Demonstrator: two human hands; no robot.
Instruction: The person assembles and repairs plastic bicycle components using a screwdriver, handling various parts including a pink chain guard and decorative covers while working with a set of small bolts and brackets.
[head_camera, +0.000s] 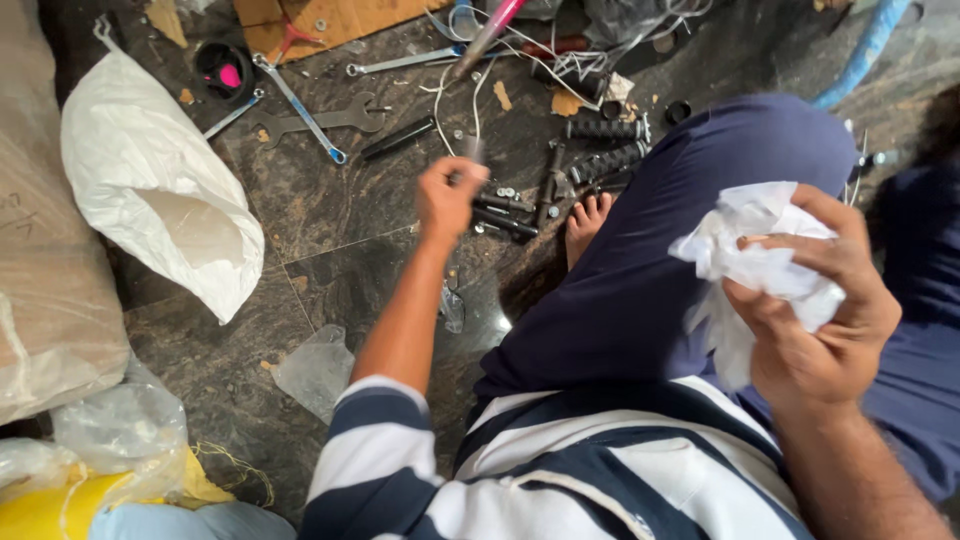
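Down on the dark stone floor (330, 215), your left hand (447, 195) reaches out with its fingers curled shut over something small and dark; what exactly, you cannot tell from this view. Just beyond those fingers lie black bolts (505, 212) in a loose cluster, and further out two ribbed black handlebar grips (606, 145). Well off to their far side rest an open-ended spanner (320, 118) and a white sack (155, 185). Your right hand (815, 300) is raised near your knee, fingers clenched around a crumpled white cloth (760, 255).
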